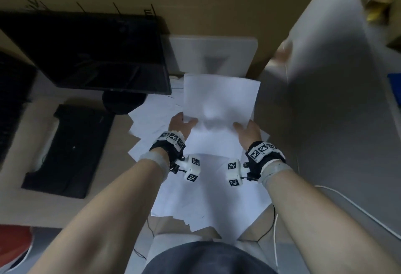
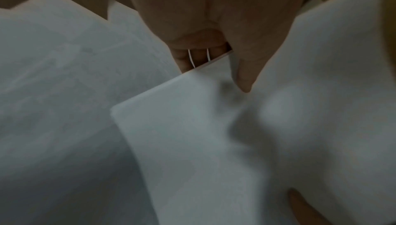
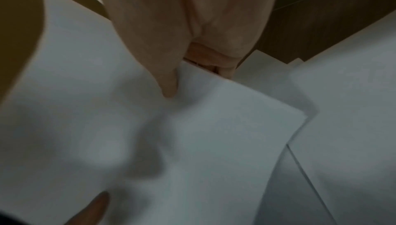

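Observation:
A thin stack of white paper sheets (image 1: 219, 98) is held up over the desk, bowed in its middle. My left hand (image 1: 181, 123) pinches its near left corner, thumb on top and fingers underneath; the left wrist view shows that thumb on the sheets (image 2: 193, 144). My right hand (image 1: 247, 131) pinches the near right corner the same way, thumb pressed on the sheets (image 3: 214, 127). Beneath lie several loose white sheets (image 1: 195, 197), spread untidily over the desk.
A dark monitor (image 1: 86, 52) stands at the left with a black keyboard (image 1: 67, 150) in front of it. A white device (image 1: 212, 54) sits behind the papers. A tall grey panel (image 1: 325, 78) rises on the right. A white cable (image 1: 358, 208) runs along the right.

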The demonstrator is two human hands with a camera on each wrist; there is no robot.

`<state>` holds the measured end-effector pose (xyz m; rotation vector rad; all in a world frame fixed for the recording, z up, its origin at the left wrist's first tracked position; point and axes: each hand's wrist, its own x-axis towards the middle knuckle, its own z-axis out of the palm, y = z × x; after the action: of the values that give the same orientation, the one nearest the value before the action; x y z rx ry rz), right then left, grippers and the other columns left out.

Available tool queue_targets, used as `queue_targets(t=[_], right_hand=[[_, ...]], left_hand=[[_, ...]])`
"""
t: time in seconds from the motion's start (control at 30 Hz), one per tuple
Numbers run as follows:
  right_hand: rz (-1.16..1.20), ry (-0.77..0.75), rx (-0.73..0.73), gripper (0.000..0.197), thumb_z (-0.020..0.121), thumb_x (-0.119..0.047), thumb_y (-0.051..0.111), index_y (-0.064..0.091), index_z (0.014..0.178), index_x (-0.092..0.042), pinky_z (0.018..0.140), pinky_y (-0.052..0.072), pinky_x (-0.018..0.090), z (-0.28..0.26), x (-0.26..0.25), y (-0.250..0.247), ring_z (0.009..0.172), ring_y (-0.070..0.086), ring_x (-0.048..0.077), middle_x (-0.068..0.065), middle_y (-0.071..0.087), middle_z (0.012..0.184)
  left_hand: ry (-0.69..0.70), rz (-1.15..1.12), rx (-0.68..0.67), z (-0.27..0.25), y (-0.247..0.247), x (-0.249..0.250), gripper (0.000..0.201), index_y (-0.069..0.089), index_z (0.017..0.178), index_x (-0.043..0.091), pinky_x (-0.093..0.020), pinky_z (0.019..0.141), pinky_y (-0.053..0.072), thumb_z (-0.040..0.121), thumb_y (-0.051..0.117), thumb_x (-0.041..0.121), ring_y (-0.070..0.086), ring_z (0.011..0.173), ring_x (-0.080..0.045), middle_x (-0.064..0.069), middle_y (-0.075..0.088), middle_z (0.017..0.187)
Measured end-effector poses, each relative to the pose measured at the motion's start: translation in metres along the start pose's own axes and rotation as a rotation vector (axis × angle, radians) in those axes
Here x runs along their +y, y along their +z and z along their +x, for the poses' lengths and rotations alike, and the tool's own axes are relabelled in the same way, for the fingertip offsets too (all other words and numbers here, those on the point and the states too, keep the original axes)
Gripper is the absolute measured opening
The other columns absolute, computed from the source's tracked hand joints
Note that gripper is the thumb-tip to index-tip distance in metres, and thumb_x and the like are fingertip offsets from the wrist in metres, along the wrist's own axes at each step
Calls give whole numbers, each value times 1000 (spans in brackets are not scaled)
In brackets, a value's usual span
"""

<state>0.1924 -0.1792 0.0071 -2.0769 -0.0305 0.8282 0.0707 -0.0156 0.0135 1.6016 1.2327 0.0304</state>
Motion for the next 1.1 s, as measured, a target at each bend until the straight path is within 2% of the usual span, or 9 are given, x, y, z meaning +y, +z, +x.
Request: queue_targets(t=[0.1,0.17,0.33,0.5,0.73,0.83,0.9,1.0,1.1], right_hand=[[24,106,87,52,96,-23,60,45,139,1,103,37,29,8,13,-14,126,50,26,9,52,135],[39,170,110,47,94,-18,61,49,134,3,93,39,25,10,26,-27,118,55,24,8,56,128],[-6,420,62,59,93,-22,60,39,140,6,95,45,39,0,77,-53,111,55,30,16,54,125],[-147,589,8,50,86,-29,61,49,128,-4,83,48,32,-25,146,-68,102,61,32,11,59,119],[-227,636,127,64,71,-45,54,55,117,-1,90,49,43,-50,184,-69,109,58,33,17,60,117],[-230,713,160,72,69,-41,59,51,127,2,93,48,42,-57,187,-67,107,60,33,21,57,126],[-227,707,161,60,76,-34,62,52,124,0,93,47,38,-58,187,-64,106,60,31,18,58,124],[-169,620,159,47,87,-23,58,52,129,-4,90,47,35,-61,187,-55,112,58,33,17,57,129],[-254,538,172,51,88,-28,52,48,137,-13,98,44,35,-72,170,-46,117,56,32,10,53,139]], left_hand=[[27,79,-107,8,19,11,29,63,105,8,-30,78,44,86,66,29,62,99,-27,-5,65,104],[4,109,-169,10,36,12,27,63,106,9,-34,83,51,84,67,24,64,98,-29,-7,67,105],[-69,324,-317,-11,87,-4,40,56,125,0,-31,86,45,89,63,16,59,111,-32,-16,61,126],[-172,588,-422,-47,129,-41,66,31,149,7,-36,109,38,92,61,22,42,135,-31,-12,36,152],[-132,659,-484,-73,147,-50,55,50,137,9,-37,98,49,86,66,25,57,117,-30,-11,55,136],[-130,582,-538,-80,152,-60,45,62,124,7,-30,89,47,84,70,24,61,104,-26,-10,64,121],[-119,575,-564,-81,152,-67,37,66,116,5,-29,81,49,85,69,24,63,92,-24,-11,68,109],[-119,492,-448,-75,143,-74,30,68,105,1,-29,77,52,85,69,23,64,88,-26,-11,69,95],[-97,317,-345,-67,112,-70,32,68,112,2,-29,82,52,84,70,17,66,92,-27,-12,70,100]])
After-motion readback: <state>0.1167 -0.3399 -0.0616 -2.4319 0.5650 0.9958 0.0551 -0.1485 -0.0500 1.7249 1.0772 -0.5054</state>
